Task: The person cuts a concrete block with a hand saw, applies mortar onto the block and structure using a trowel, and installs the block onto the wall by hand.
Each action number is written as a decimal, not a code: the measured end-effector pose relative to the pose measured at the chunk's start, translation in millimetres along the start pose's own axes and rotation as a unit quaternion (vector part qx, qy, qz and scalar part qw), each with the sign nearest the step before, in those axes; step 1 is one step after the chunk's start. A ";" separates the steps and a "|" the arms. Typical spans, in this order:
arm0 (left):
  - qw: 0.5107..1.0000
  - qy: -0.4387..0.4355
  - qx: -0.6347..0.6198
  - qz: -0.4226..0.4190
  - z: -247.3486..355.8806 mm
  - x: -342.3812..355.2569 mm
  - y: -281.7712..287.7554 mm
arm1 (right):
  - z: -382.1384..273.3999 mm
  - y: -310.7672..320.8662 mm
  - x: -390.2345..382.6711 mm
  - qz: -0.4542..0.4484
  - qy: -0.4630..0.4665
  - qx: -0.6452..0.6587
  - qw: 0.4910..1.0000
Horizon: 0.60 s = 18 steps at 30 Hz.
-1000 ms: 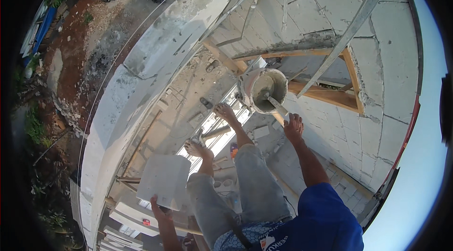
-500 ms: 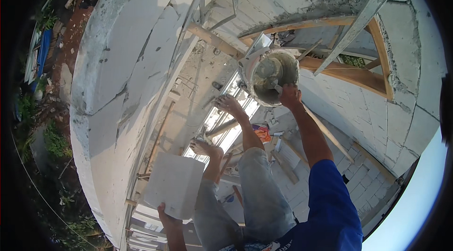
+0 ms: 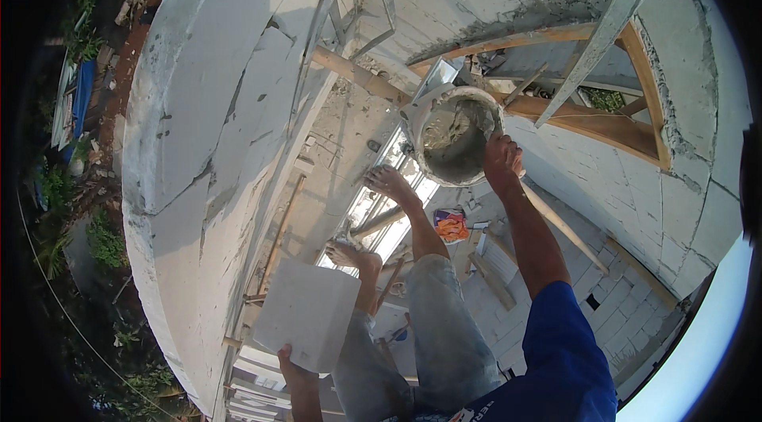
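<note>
My left hand point(image 3: 298, 369) grips the lower edge of a pale grey block point(image 3: 305, 312), thumb on its face, beside my left leg. Up ahead on the right, my right hand point(image 3: 503, 160) is closed at the rim of a round bucket point(image 3: 427, 161), around the handle of a trowel. Most of the trowel is hidden by the hand and the rim. Wet grey mortar point(image 3: 452, 132) lies inside the bucket, which sits near a metal-edged plank.
My bare feet point(image 3: 390, 184) rest on narrow shiny metal rails point(image 3: 381, 219) high above a floor. To the left rises a block wall point(image 3: 198, 128); ahead right, a wooden window frame point(image 3: 587, 130). A slanting metal bar point(image 3: 607, 33) and wooden beam point(image 3: 361, 77) cross the space.
My right hand has moved slightly right and up along the bucket's rim; the trowel blade seen earlier in the bucket is now mostly hidden. The block remains in my left hand.
</note>
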<state>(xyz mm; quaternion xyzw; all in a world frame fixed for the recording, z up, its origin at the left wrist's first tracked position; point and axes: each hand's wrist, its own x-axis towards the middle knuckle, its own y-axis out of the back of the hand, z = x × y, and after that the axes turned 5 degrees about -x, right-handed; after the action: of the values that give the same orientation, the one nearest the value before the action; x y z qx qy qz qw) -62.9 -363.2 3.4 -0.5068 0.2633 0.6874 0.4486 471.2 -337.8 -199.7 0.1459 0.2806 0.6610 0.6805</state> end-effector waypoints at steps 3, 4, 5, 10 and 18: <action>1.000 -0.017 0.016 -0.004 -2.1 3.7 4.2 | -21.9 -2.3 14.8 -0.287 -0.142 0.217 0.922; 0.999 -0.028 0.020 0.011 -3.2 5.4 5.4 | -26.9 -2.7 16.8 -0.248 -0.161 0.232 0.927; 0.999 -0.024 0.016 0.017 -4.5 6.0 6.3 | -30.3 -2.9 17.2 -0.174 -0.161 0.256 0.937; 0.999 -0.005 0.023 -0.023 -9.3 7.3 9.5 | -23.7 -2.8 5.2 -0.155 -0.172 0.295 0.927; 0.999 0.028 0.031 -0.023 -25.7 15.9 21.4 | -19.3 0.9 9.0 -0.128 -0.220 0.290 0.923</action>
<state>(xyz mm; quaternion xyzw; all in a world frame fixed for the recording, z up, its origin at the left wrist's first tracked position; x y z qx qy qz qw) -71.3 -388.4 -22.4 -0.5173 0.2850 0.6541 0.4726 459.0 -332.3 -216.4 0.4410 0.3194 0.4095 0.7320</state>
